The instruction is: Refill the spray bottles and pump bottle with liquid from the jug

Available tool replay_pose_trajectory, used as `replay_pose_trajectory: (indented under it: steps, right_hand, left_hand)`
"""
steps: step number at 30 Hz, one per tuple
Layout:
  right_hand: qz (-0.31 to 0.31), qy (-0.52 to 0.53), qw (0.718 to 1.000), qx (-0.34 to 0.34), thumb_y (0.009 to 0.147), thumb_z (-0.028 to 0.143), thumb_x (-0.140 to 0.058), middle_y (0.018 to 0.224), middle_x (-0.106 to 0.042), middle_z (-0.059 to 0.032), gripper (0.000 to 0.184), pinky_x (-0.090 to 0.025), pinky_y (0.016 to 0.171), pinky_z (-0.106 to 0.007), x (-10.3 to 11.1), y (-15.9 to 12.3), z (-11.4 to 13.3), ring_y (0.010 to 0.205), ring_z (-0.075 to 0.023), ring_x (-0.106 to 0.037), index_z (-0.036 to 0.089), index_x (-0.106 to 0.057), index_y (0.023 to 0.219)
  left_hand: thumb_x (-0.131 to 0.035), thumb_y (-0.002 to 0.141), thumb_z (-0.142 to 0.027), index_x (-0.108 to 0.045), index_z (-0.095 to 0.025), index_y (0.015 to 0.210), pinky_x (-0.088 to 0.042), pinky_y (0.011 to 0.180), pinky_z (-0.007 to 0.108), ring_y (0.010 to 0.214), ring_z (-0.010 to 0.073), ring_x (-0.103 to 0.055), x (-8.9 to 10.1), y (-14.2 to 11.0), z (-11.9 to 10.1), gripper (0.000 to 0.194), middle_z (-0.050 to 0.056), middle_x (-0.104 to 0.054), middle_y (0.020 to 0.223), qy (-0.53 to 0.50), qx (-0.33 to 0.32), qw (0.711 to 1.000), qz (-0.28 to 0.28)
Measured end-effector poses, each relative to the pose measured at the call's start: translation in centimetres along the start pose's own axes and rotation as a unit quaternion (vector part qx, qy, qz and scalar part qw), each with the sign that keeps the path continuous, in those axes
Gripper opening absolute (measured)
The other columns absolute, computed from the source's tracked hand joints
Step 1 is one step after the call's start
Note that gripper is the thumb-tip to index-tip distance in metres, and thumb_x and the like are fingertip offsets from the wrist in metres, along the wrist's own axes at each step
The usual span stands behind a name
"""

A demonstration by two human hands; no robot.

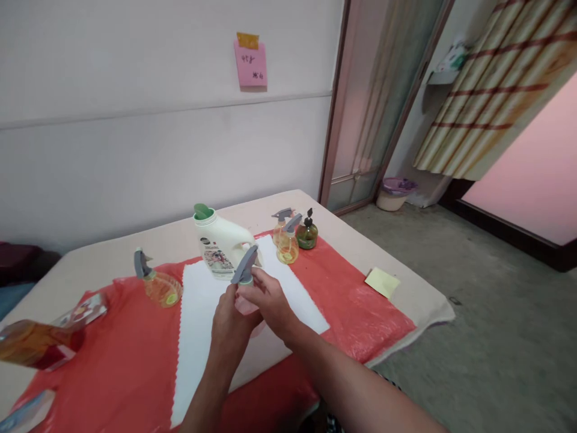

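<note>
Both of my hands are closed around a small spray bottle (245, 305) with a grey trigger head and a pinkish clear body. My left hand (229, 322) wraps its body from the left. From the right, my right hand (274, 300) grips it near the neck, fingers covering part of the bottle. Just behind stands a white jug (220, 243) with a green scoop-like piece (203, 211) in its mouth and a flower label. A white cloth (198, 349) with a scalloped edge lies beneath my hands.
On red plastic sheeting (121, 355), a yellowish spray bottle (163, 288) is at left, others (287, 243) and a green pump bottle (308, 233) at right. An amber bottle (31, 343) lies far left. A yellow paper (382, 282) rests near the table's right edge.
</note>
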State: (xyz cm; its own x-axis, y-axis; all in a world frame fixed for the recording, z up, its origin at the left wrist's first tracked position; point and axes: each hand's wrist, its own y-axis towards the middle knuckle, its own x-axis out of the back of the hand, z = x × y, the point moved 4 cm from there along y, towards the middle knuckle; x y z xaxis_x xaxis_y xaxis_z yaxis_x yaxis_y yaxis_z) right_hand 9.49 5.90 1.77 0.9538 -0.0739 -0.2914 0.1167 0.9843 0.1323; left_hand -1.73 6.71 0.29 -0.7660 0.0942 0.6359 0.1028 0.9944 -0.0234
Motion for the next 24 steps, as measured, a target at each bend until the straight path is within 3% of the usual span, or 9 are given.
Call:
replay_pose_trajectory:
  steps: [2,6,8,13,15,19,22,24]
  right_hand:
    - [0.027,0.01,1.0,0.001,0.079,0.036,-0.063,0.081,-0.063,0.0023,0.015,-0.048,0.08,-0.032,0.0,-0.2,0.3,0.084,-0.0188,-0.06,0.023,-0.064,0.086]
    - [-0.087,-0.018,0.996,0.002,0.063,0.028,-0.076,0.083,-0.062,0.0033,0.026,-0.048,0.086,-0.035,0.7,-0.1,-0.6,0.088,-0.0204,-0.059,0.024,-0.057,0.081]
    - [-0.113,-0.023,0.993,0.006,0.06,0.027,-0.078,0.084,-0.062,0.0036,0.032,-0.047,0.087,-0.035,0.6,0.0,-1.0,0.088,-0.0204,-0.059,0.025,-0.055,0.083]
    - [-0.009,-0.017,0.999,0.026,0.077,0.036,-0.065,0.088,-0.065,0.0019,0.021,-0.048,0.084,-0.033,0.0,-0.2,-0.6,0.088,-0.0199,-0.061,0.025,-0.064,0.094]
    - [-0.026,-0.028,0.999,0.02,0.075,0.034,-0.067,0.085,-0.064,0.0023,0.018,-0.048,0.082,-0.033,0.2,-0.2,-0.8,0.084,-0.0193,-0.06,0.024,-0.061,0.089]
    - [-0.104,-0.045,0.993,0.014,0.064,0.027,-0.075,0.084,-0.062,0.0033,0.031,-0.048,0.083,-0.034,0.5,-0.1,-1.4,0.085,-0.0194,-0.06,0.025,-0.053,0.086]
    - [-0.081,-0.047,0.995,0.026,0.068,0.029,-0.073,0.09,-0.065,0.002,0.03,-0.047,0.086,-0.033,0.2,-0.2,-1.1,0.09,-0.0193,-0.06,0.024,-0.058,0.093]
    - [-0.045,-0.06,0.996,0.036,0.075,0.032,-0.066,0.088,-0.066,0.0017,0.023,-0.047,0.083,-0.032,0.0,-0.3,-0.8,0.087,-0.0183,-0.059,0.023,-0.063,0.096]
  left_hand:
    - [-0.078,0.067,-0.032,-0.056,-0.026,0.117,-0.049,0.082,0.033,0.106,0.0269,-0.065,0.2,0.0,-0.1,0.055,0.006,-0.068,0.11,-0.01,0.025,1.0,0.001]
    - [-0.076,0.067,-0.029,-0.059,-0.026,0.113,-0.05,0.079,0.033,0.104,0.0275,-0.066,-0.1,0.1,0.0,0.049,0.005,-0.069,0.108,-0.005,0.014,1.0,0.008]
    - [-0.074,0.068,-0.029,-0.059,-0.026,0.112,-0.05,0.08,0.034,0.105,0.0279,-0.065,-0.3,0.1,0.1,0.046,0.005,-0.069,0.108,-0.01,-0.011,1.0,0.01]
    - [-0.077,0.067,-0.028,-0.057,-0.027,0.117,-0.05,0.079,0.033,0.105,0.0275,-0.065,-0.2,0.2,0.5,0.054,0.005,-0.069,0.109,-0.012,0.011,1.0,-0.012]
    - [-0.075,0.068,-0.028,-0.057,-0.026,0.116,-0.05,0.079,0.032,0.104,0.0267,-0.066,-0.2,0.1,0.5,0.052,0.005,-0.069,0.108,-0.015,0.006,1.0,-0.013]
    - [-0.07,0.073,-0.03,-0.06,-0.025,0.109,-0.049,0.074,0.031,0.096,0.0262,-0.067,-0.3,0.1,-0.1,0.038,0.004,-0.07,0.102,-0.013,-0.026,1.0,0.007]
    - [-0.069,0.072,-0.03,-0.061,-0.026,0.111,-0.048,0.075,0.032,0.098,0.0273,-0.066,-0.1,0.0,-0.4,0.04,0.005,-0.07,0.103,-0.012,-0.031,0.999,0.005]
    - [-0.07,0.071,-0.031,-0.059,-0.027,0.116,-0.049,0.075,0.032,0.099,0.0284,-0.067,0.0,-0.1,-0.3,0.047,0.006,-0.07,0.104,-0.016,0.002,1.0,-0.002]
